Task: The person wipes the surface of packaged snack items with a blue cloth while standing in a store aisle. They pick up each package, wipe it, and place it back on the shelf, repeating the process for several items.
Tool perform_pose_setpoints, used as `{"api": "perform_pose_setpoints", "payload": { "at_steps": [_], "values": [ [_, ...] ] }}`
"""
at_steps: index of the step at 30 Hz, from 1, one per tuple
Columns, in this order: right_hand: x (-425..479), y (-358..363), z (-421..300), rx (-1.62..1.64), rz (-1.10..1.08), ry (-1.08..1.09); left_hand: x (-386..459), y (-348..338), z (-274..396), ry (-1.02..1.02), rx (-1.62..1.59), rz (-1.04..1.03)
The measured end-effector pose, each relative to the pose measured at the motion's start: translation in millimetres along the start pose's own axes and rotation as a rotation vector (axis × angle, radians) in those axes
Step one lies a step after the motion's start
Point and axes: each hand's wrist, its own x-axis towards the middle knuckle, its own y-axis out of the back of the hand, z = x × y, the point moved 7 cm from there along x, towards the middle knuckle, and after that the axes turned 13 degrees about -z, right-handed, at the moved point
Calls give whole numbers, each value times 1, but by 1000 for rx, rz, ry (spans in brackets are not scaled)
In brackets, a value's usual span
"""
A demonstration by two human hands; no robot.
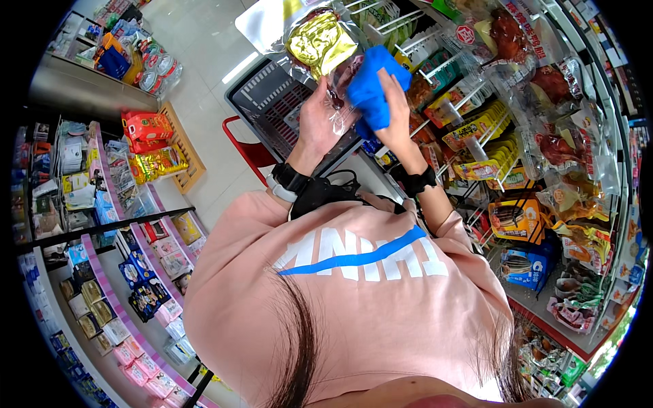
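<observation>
My left hand holds a clear plastic food package by its lower end; a gold foil wrap shows through the film, with dark reddish food beside it. In my right hand is a bunched blue cloth, slightly blurred, against the package's right side. Beneath both hands sits a grey plastic shopping basket with slotted walls. Its inside is partly hidden by my left hand and the package. A red handle or frame shows at the basket's near left.
White wire hooks with yellow snack packs jut out close to my right hand. Clear-packed meats line the shelf beyond. To the left are shelves of small packages, a wooden rack and bottled drinks on a counter.
</observation>
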Motion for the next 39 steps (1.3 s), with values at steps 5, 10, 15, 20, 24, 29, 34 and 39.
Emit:
{"api": "perform_pose_setpoints", "payload": {
  "at_steps": [5, 10, 15, 20, 24, 29, 34, 39],
  "values": [
    [-3, -17, -31, 10, -117, 145, 5, 12, 15, -45, 325, 112],
    [-6, -36, -57, 24, -226, 212, 7, 43, 15, 77, 69, -52],
    [-2, -26, -27, -39, -41, 87, -4, 20, 19, 55, 165, 114],
    [-19, -32, 7, 366, 78, -398, -14, 29, 16, 181, 203, 61],
    [-14, -33, -42, 17, -6, 7, -16, 27, 21, 98, 358, 111],
    [-9, -36, -48, -14, -175, 157, -21, 36, 18, 166, 283, 96],
    [-18, -24, -2, 334, 32, -311, -13, 18, 13, 180, 449, -55],
    [-29, -23, -17, 295, -59, -159, -19, 16, 4, 131, 333, -23]
  ]
}}
